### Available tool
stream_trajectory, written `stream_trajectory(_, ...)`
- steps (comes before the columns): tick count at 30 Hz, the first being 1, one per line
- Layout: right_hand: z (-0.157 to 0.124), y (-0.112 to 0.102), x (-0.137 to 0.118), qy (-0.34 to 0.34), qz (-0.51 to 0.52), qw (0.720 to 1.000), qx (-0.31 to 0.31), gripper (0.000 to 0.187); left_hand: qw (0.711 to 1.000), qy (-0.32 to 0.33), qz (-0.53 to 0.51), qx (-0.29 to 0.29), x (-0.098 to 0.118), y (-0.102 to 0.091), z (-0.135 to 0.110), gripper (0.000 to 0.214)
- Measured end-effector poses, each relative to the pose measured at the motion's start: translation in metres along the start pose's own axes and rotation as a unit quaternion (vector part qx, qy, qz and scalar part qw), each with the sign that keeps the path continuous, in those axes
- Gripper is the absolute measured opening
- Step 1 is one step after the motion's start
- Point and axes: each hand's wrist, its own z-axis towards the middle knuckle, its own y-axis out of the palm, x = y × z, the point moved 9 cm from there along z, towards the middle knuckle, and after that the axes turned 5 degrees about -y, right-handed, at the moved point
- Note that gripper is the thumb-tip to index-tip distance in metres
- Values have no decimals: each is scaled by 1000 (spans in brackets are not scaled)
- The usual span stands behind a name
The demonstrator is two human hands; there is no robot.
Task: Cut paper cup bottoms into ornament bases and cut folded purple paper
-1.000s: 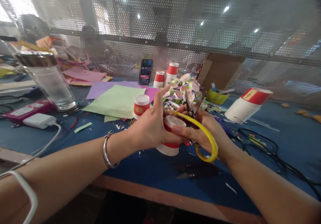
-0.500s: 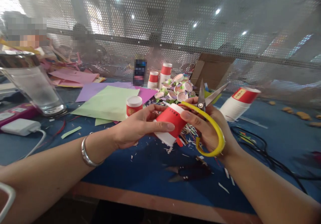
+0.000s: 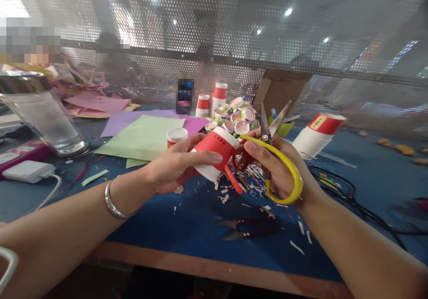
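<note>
My left hand (image 3: 187,161) is closed round a red and white paper cup (image 3: 216,149), tilted, with a line of small print near its rim. The scissors (image 3: 265,137) are held in my right hand (image 3: 276,163), blades spread and pointing up and away from me. Their yellow handle loop curves round my right thumb and palm. My right fingers are partly hidden; a dark red loop shows between them and the cup. Below the cup slants a narrow red piece (image 3: 233,180) whose kind I cannot make out. Another paper cup (image 3: 177,134) stands behind my left hand.
Thread snips (image 3: 249,228) lie near the front edge among paper scraps. Cut cup bottoms (image 3: 241,127) are heaped behind my hands. A tilted stack of cups (image 3: 317,136) and black cables (image 3: 354,214) lie right; coloured paper (image 3: 143,134) and a glass of water (image 3: 50,120) are left.
My left hand has moved the cup slightly left and up, away from my right hand. More of the narrow red piece shows below it. The scissors stay spread in my right hand.
</note>
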Motion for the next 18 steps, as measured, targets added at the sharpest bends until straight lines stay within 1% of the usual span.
stream_trajectory(3, -1, 3, -1, -1, -8, 1000, -10, 28, 1000, 6, -21, 22, 0, -7, 2, 35)
stream_trajectory(6, -3, 10, 2, 28, 11, 999, -40, 31, 998, 6, -37, 43, -2, -13, 5, 23)
stream_trajectory(9, -5, 11, 3, 43, 29, 998, -48, 33, 996, -8, -61, 63, -5, -19, 6, 23)
stream_trajectory(11, -5, 10, 3, 52, 44, 996, -51, 33, 996, -19, -66, 55, -6, -19, 6, 27)
stream_trajectory(12, -6, 10, 2, 57, 53, 996, -52, 32, 997, -17, -59, 46, -5, -19, 6, 28)
stream_trajectory(14, -6, 12, 1, 71, 79, 993, -58, 31, 999, 11, -19, 28, 1, -17, 6, 30)
stream_trajectory(16, -7, 16, -2, 80, 105, 988, -76, 28, 998, 49, 33, 22, 8, -17, 4, 33)
stream_trajectory(18, -8, 20, -3, 90, 123, 985, -87, 26, 995, 69, 71, 28, 12, -17, 3, 40)
